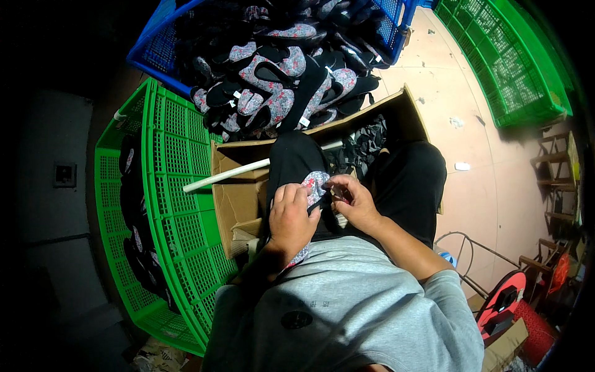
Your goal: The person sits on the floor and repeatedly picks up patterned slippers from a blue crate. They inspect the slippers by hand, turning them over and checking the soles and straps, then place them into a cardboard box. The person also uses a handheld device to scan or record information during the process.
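Observation:
A grey floral cloth shoe (315,180) with red flecks lies over my lap, partly hidden by my hands. My left hand (291,214) is closed on it from the left, fingers bent over the fabric. At its right edge my right hand (354,201) makes a pinch with thumb and forefinger; what sits between those fingertips is too small to make out. Below my left wrist another bit of the floral cloth (299,257) shows against my grey shirt. Under and between my knees stands an open cardboard box (238,208), holding black scraps (365,146).
A blue crate (155,53) ahead is heaped with similar floral and black shoes (266,80). Green crates (186,204) stand at my left, with another green crate (505,62) far right. A white rod (226,175) crosses the box. A red-topped stool (503,304) stands lower right.

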`<move>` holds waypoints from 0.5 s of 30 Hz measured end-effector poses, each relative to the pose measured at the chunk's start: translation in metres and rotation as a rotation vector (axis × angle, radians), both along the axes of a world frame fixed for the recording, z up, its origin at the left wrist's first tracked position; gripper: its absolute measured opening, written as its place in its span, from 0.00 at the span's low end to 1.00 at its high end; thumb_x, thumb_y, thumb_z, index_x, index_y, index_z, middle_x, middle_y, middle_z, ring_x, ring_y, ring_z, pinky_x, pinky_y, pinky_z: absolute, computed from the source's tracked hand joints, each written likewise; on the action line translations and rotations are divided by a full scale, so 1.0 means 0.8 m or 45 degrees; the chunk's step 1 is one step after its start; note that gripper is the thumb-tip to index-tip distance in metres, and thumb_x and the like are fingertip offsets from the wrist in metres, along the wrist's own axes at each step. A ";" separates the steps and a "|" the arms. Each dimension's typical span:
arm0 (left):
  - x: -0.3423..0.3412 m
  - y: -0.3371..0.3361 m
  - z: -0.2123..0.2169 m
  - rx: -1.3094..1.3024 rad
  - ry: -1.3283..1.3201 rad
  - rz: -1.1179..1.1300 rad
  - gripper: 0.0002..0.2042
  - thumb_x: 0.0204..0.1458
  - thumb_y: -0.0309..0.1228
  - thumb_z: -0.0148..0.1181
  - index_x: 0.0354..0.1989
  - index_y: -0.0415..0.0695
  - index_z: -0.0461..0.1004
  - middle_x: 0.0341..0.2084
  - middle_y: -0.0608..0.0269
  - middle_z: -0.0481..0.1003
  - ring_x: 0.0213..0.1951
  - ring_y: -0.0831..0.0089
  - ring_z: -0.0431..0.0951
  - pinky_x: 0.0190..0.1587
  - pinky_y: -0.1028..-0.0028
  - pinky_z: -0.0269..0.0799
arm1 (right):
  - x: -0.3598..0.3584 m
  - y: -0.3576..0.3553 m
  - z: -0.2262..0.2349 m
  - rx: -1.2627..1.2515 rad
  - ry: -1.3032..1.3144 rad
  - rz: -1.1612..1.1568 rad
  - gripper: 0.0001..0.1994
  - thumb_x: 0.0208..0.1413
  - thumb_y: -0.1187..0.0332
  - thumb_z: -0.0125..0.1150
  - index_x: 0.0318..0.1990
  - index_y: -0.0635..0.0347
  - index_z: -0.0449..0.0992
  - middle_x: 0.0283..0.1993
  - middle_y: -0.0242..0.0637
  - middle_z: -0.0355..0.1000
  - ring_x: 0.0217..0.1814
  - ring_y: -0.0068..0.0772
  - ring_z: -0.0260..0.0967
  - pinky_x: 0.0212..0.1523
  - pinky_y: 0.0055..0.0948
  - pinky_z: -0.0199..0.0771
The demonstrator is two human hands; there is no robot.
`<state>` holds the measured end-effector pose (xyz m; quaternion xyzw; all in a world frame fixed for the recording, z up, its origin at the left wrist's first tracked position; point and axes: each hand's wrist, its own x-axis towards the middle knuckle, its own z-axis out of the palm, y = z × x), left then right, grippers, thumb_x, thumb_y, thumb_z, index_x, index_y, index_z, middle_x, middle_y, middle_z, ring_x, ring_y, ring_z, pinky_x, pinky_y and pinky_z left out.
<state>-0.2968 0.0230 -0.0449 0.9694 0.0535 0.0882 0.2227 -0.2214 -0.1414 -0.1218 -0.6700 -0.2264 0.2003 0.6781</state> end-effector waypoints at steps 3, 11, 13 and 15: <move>-0.005 0.001 0.004 -0.008 -0.026 0.010 0.17 0.36 0.24 0.69 0.36 0.42 0.71 0.38 0.55 0.71 0.46 0.54 0.70 0.49 0.60 0.67 | 0.004 -0.004 -0.018 -0.023 0.023 0.120 0.25 0.47 0.85 0.57 0.56 0.60 0.68 0.49 0.35 0.70 0.50 0.25 0.70 0.49 0.22 0.71; -0.018 0.011 -0.004 0.007 -0.122 0.063 0.13 0.36 0.24 0.68 0.31 0.43 0.71 0.31 0.59 0.72 0.37 0.56 0.74 0.40 0.63 0.71 | -0.011 -0.004 0.006 -0.060 -0.068 0.288 0.21 0.58 0.68 0.60 0.58 0.62 0.66 0.51 0.42 0.72 0.50 0.35 0.73 0.52 0.31 0.71; -0.018 0.010 -0.005 -0.015 -0.143 0.095 0.12 0.36 0.24 0.68 0.30 0.43 0.71 0.30 0.59 0.72 0.37 0.57 0.75 0.39 0.63 0.72 | -0.010 -0.006 0.009 0.082 0.162 0.281 0.20 0.62 0.67 0.57 0.59 0.62 0.65 0.53 0.41 0.71 0.52 0.33 0.71 0.54 0.30 0.70; -0.017 0.008 -0.006 -0.047 -0.174 0.137 0.12 0.35 0.23 0.68 0.28 0.43 0.71 0.29 0.59 0.73 0.35 0.57 0.75 0.38 0.63 0.72 | -0.007 -0.013 0.019 0.089 0.459 0.312 0.18 0.66 0.66 0.52 0.59 0.63 0.65 0.54 0.39 0.70 0.56 0.30 0.68 0.56 0.30 0.68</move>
